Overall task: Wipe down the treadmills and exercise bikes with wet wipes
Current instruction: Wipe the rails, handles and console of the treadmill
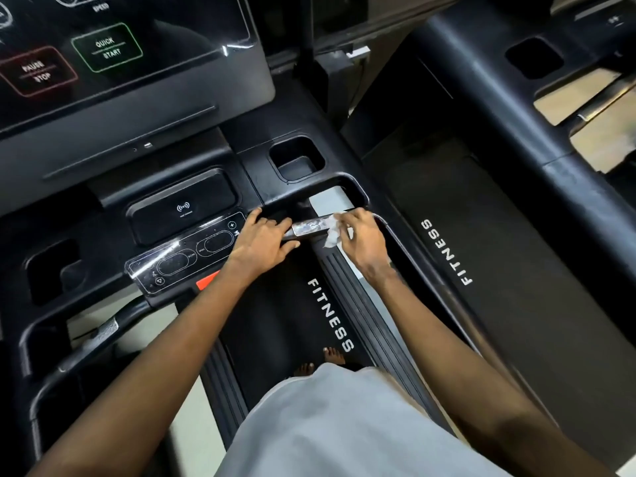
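Bunched in the fingertips of the right hand [363,237], just right of centre: a crumpled white wet wipe [332,233], pressed against the right end of the shiny metal sensor plate [309,227] on the front grip bar [292,237]. Firm, narrow pinch, wipe touching metal. Left hand [265,239] just left of the plate, fingers curled over the same bar, thumb stretched beneath it, apparently steadying.

Further out, up and to the left: button strip [192,251], charging pad [182,208], square cup holder [297,156], and the dark screen [137,63] with QUICK START and PAUSE STOP in the upper left corner. Below the hands, the belt [282,321] lettered FITNESS, with bare toes [318,363] near the bottom.

Judged early to midway on this machine: sensor plate under work now, no sure sign of which other surfaces are done. Likely left: console, screen, side rails, then the second treadmill [499,270] along the right of the frame, and the exercise bikes.

No bike in view, no wipe packet either. Screen cut off at the top edge. Underside of the bar hidden by both hands. Wetness of the wipe impossible to judge; marks on the plate either smears or reflections.
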